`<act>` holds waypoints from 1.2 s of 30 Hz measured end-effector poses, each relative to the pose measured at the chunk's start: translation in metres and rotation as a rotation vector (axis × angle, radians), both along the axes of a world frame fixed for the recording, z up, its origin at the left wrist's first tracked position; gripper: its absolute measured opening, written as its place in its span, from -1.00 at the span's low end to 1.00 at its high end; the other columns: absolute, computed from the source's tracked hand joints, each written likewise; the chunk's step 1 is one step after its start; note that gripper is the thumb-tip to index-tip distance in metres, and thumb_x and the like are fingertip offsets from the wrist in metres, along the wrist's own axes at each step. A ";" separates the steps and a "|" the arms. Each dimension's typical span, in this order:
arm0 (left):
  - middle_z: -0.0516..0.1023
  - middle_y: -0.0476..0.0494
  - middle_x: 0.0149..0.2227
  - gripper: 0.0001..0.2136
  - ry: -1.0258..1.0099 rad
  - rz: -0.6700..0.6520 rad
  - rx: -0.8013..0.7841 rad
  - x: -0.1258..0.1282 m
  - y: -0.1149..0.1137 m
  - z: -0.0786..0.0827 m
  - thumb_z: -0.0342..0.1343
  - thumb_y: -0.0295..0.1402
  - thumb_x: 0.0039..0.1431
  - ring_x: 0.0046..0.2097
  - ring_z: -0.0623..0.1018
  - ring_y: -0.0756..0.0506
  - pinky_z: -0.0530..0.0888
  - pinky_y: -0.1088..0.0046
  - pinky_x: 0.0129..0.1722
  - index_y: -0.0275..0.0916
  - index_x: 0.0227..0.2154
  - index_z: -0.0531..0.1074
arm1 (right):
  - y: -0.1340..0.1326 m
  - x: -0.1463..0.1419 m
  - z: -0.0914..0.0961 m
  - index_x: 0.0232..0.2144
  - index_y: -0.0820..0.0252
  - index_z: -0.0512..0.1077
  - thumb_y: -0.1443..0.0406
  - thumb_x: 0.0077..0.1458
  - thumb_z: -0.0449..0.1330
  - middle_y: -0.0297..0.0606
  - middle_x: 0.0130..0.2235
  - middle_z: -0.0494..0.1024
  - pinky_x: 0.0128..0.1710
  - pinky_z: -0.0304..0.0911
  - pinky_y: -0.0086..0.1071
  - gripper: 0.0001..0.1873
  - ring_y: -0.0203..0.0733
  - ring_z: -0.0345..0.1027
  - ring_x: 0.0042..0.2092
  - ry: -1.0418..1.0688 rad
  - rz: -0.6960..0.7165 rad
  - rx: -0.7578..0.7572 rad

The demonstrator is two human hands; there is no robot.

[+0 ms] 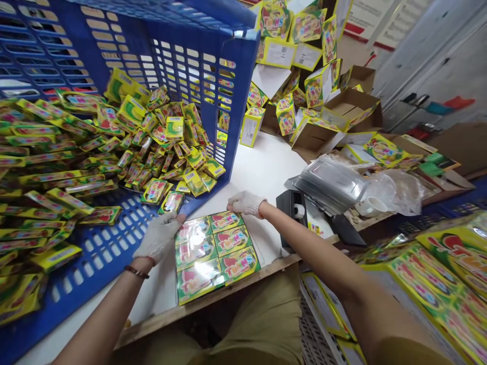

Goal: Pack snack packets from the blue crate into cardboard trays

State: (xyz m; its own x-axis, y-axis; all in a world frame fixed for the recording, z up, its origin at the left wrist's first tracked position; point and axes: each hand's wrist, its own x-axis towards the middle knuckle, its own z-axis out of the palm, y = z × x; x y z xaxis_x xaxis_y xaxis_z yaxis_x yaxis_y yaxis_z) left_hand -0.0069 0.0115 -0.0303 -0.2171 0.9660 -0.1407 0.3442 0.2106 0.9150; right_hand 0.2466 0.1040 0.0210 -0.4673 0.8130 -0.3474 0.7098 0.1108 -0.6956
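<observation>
A flat pack of small boxes [216, 256], printed green and yellow with red fruit, lies at the table's front edge. Its boxes sit side by side in two columns under shiny clear plastic. My left hand [159, 235], in a white knit glove, grips the pack's far left corner with bent fingers. At the far right corner, my right hand [246, 204], also gloved, has its fingers curled onto the pack's edge. The undersides of both hands are hidden. Just beyond my left hand, a loose small box [171, 202] rests in the blue crate [243, 76].
The tipped crate holds a heap of loose small boxes [144, 142]. On the right stand a black tape dispenser [291, 215], stacked clear plastic trays [331, 180] and a white cup [371, 207]. Open cartons [352, 109] pile up behind; large printed cartons [429, 289] fill the lower right.
</observation>
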 end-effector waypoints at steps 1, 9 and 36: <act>0.20 0.09 -0.63 -0.58 0.020 -0.007 0.001 -0.001 -0.003 -0.002 0.19 0.06 -0.12 -0.52 0.19 0.04 0.12 0.50 -0.53 -0.21 -0.64 0.25 | -0.004 0.004 -0.003 -0.59 0.23 0.37 0.30 -0.03 0.14 -0.41 -0.58 0.27 -0.51 0.07 -0.45 -0.84 -0.35 0.12 -0.52 0.006 -0.013 -0.030; 0.38 -0.06 -0.52 -0.69 0.515 -0.119 0.105 0.003 -0.011 0.014 -0.07 -0.13 0.15 -0.41 0.37 -0.10 0.24 0.39 -0.42 -0.19 -0.58 0.34 | -0.034 0.021 -0.026 -0.25 0.20 0.52 0.25 0.04 0.20 -0.42 -0.52 0.33 -0.63 0.08 -0.57 -0.78 -0.42 0.09 -0.54 0.448 -0.365 -0.325; 0.34 -0.38 0.13 -0.36 1.155 -0.772 0.379 0.124 0.000 0.038 0.03 0.14 0.11 0.07 0.35 -0.43 0.27 0.04 -0.03 -0.10 0.17 0.37 | -0.156 0.153 -0.011 -0.40 0.15 0.45 0.19 0.16 0.06 -0.20 -0.31 0.49 -0.12 0.24 -0.31 -0.77 -0.13 0.34 -0.20 -0.021 -0.778 0.530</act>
State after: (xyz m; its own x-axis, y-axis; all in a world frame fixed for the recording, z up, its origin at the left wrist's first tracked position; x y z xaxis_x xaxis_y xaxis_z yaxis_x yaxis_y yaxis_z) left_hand 0.1173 0.0116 0.0077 0.5544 0.8314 0.0364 0.8318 -0.5550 0.0084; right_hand 0.3994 -0.0521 0.0103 0.2759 0.9485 0.1553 0.7295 -0.1015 -0.6764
